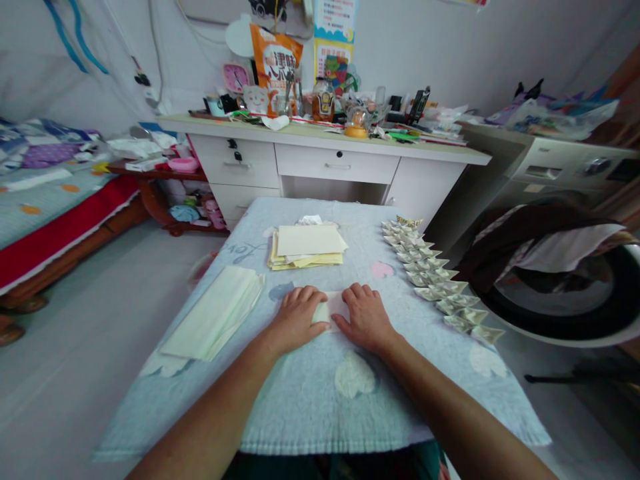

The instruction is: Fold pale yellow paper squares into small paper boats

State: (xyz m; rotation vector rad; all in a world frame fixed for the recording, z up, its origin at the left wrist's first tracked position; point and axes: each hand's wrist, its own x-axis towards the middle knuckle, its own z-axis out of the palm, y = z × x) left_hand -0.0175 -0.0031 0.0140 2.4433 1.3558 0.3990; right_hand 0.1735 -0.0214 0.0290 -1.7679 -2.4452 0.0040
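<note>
A small pale sheet of paper lies on the cloth-covered table in front of me. My left hand covers its left end, and my right hand holds its right end. Both hands have curved fingers at the far edge and thumbs towards the near edge. Parts of the paper are hidden under the palms. Just beyond my hands sits a stack of cream and yellow paper sheets. On the left is a pile of larger pale green sheets. Rows of folded paper pieces with pointed ends run along the right side.
A light blue patterned cloth covers the table. Behind it stands a white desk crowded with a jar, an orange snack bag and a pink clock. A washing machine with its door open is at right, a bed at left.
</note>
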